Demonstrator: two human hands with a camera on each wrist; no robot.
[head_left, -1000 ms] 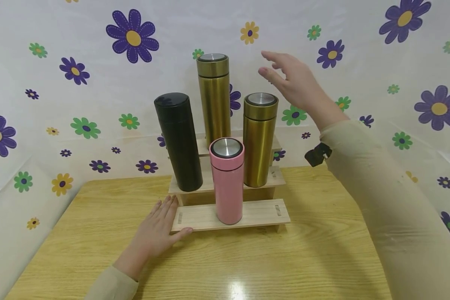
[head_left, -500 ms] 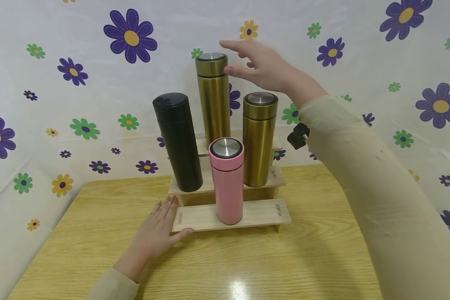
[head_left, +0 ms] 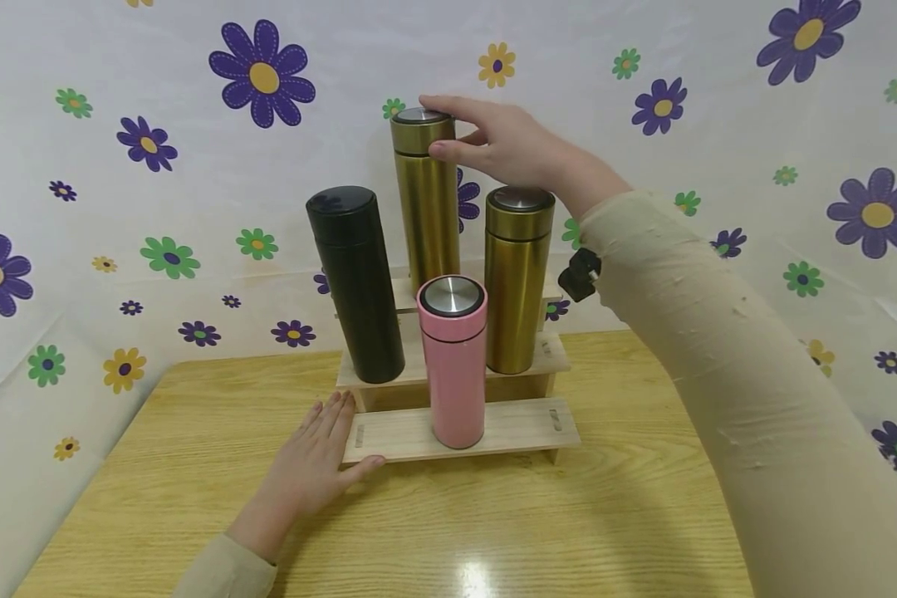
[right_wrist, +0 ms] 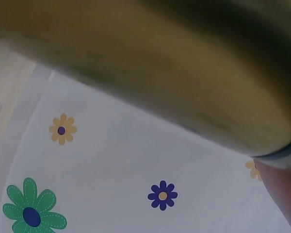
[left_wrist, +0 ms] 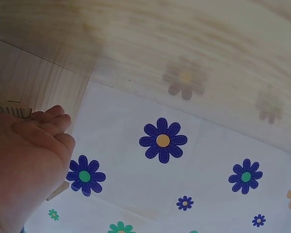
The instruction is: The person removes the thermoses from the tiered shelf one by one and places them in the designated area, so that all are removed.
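In the head view, my right hand (head_left: 512,145) reaches to the top of the rear gold thermos (head_left: 428,216). Its fingers extend over the steel-topped lid and the thumb overlaps the collar. A second gold thermos (head_left: 518,291) stands below that wrist; a blurred gold thermos body (right_wrist: 150,73) fills the top of the right wrist view. My left hand (head_left: 306,465) rests against the left end of the stepped wooden stand (head_left: 526,421), fingers straight, thumb along the lowest step's front edge. A pink thermos (head_left: 457,382) stands upright on that step, a black thermos (head_left: 359,291) on the middle one.
The stand sits on a wood-grain table (head_left: 433,523). Behind and beside it hangs a white flower-print cloth (head_left: 344,50). A black strap piece (head_left: 579,274) hangs under my right wrist, close to the nearer gold thermos.
My right hand has moved left, then down, from right of the rear gold thermos to its lid. The left hand and all the thermoses have stayed in place.
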